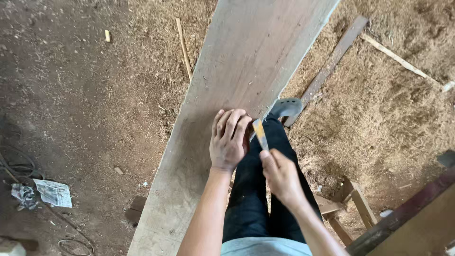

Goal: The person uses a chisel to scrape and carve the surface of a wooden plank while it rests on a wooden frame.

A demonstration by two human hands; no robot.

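Pencil (259, 134), short, flat and yellowish, stands at the right edge of a long, pale grey wooden plank (237, 76), pinched in the closed fingers of the right hand (280, 174). Left hand (229, 140) lies flat on the plank near that edge, fingers together. Sawdust covers the floor (379, 109).

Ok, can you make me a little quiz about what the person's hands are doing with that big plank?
1. True or false: the left hand lies flat on the wooden plank.
2. What does the right hand hold? A) hammer B) flat pencil C) cup
3. What covers the ground to the right of the plank?

Key: 1 true. 2 B. 3 sawdust.
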